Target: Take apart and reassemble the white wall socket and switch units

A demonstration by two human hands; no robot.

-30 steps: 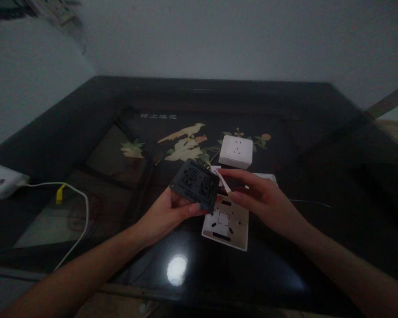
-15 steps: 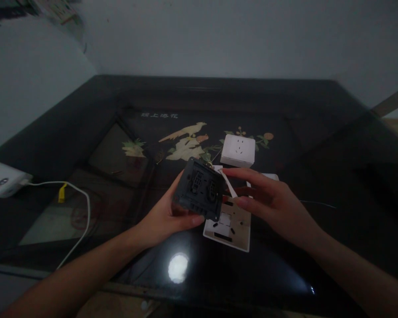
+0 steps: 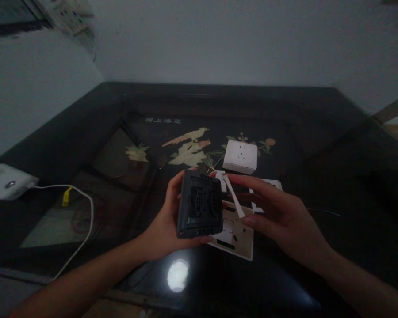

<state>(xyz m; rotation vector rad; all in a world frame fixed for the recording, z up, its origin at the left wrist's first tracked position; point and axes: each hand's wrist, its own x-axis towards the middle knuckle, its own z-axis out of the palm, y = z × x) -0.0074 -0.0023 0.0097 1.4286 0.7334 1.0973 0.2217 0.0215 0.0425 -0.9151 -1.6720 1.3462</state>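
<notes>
My left hand [image 3: 162,232] is wrapped round a dark grey switch module [image 3: 201,207], raised above the table with its slotted face toward me. In my right hand [image 3: 281,214], a thin white switch panel [image 3: 234,196] is pinched between thumb and fingers, turned nearly edge-on, just right of the module and apart from it. Under both hands a white faceplate [image 3: 240,251] lies on the table, its cut-out side up, partly covered. Another white piece [image 3: 274,183] shows behind my right fingers, mostly hidden.
A white wall socket [image 3: 240,155] lies beyond my hands on the dark glossy table [image 3: 285,106]. At the left stands a white device [image 3: 8,182] with a white cable [image 3: 91,214] bearing a yellow tag [image 3: 66,196]. A wall rises behind the table.
The module has turned more upright in my left hand. My right hand keeps the white panel and has shifted slightly lower in view; the whole view has also shifted a little.
</notes>
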